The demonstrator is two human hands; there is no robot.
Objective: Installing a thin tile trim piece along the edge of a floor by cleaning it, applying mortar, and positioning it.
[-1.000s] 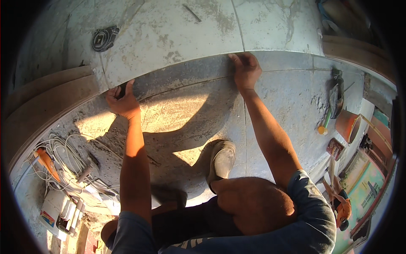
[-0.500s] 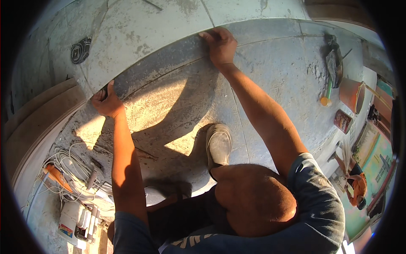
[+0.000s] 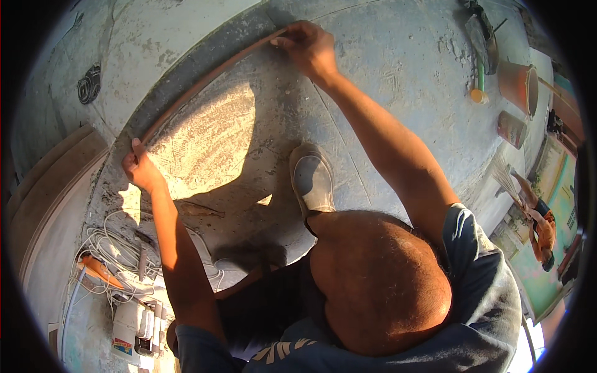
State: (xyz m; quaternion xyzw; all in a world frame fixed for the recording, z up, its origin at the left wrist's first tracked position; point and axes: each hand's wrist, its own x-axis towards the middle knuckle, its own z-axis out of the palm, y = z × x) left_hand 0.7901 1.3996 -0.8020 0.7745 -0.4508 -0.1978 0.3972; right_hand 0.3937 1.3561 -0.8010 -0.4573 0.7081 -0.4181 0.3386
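Observation:
A long, narrow strip (image 3: 208,79) spans the gap between my hands, with a thin reddish-brown edge showing along it. My left hand (image 3: 144,169) is closed at its near left end, thumb up and fingers curled. At the far right end my right hand (image 3: 308,53) pinches it between thumb and fingers. Beside it, a dark grey band (image 3: 177,81) runs along the pale slab (image 3: 155,40); I cannot tell how much of this band belongs to the strip. Rough, dusty floor (image 3: 211,137) lies below, partly sunlit.
A black coiled item (image 3: 89,84) rests on the pale slab. Cables (image 3: 112,248), an orange-handled tool (image 3: 99,271) and a white container (image 3: 126,326) are at lower left. A bucket (image 3: 518,87), a can (image 3: 511,129) and a green-handled tool (image 3: 480,81) stand or lie right. Another person (image 3: 544,233) is far right.
The strip's reddish-brown edge now shows between my hands. Both hands have shifted left in the picture, and the view has moved with the head.

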